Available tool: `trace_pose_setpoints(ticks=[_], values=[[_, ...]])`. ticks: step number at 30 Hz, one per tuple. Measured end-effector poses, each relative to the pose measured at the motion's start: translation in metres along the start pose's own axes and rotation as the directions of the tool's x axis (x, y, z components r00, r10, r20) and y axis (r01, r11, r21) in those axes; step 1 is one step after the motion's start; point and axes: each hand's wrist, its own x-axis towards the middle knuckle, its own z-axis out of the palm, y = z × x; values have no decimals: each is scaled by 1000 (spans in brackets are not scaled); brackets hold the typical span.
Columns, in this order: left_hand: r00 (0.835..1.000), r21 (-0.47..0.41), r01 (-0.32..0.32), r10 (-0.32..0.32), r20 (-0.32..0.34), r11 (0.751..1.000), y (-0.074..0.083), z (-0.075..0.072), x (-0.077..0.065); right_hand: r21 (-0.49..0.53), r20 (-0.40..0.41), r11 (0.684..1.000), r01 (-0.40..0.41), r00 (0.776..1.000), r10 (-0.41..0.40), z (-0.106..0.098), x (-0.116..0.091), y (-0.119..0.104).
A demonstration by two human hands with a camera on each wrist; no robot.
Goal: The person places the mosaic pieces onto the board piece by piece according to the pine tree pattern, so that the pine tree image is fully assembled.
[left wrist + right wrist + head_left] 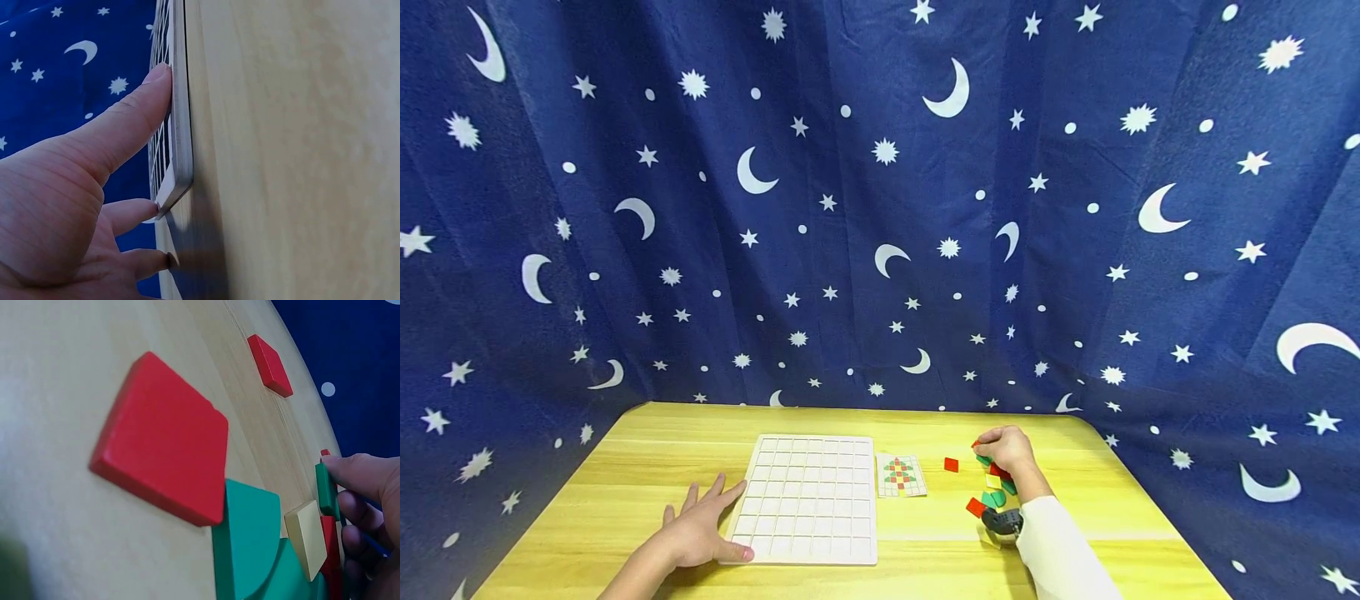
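Grid board [811,502], one. Pattern card [912,478], one. Red tiles [951,465], at least four. Green tiles [251,534], at least three; yellow tiles [993,481], apparently two, though partly hidden.

We saw room along the counter's [917,542] far edge, behind the grid board [814,500] and the pattern card [902,476]. Toward the near edge, space lay between the board and the right sleeve [1063,550]. The left hand [700,529] blocked the board's left side; coloured pieces [994,481] and the right hand [1009,452] obstructed the way toward the right edge.
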Motion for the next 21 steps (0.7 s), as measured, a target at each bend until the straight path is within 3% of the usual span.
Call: trace_pose_setpoints(ticks=[21], values=[[1000, 11, 11, -11, 2, 1000, 1, 0, 0, -32, 16, 999, 6, 1000, -6, 2, 2, -1]])
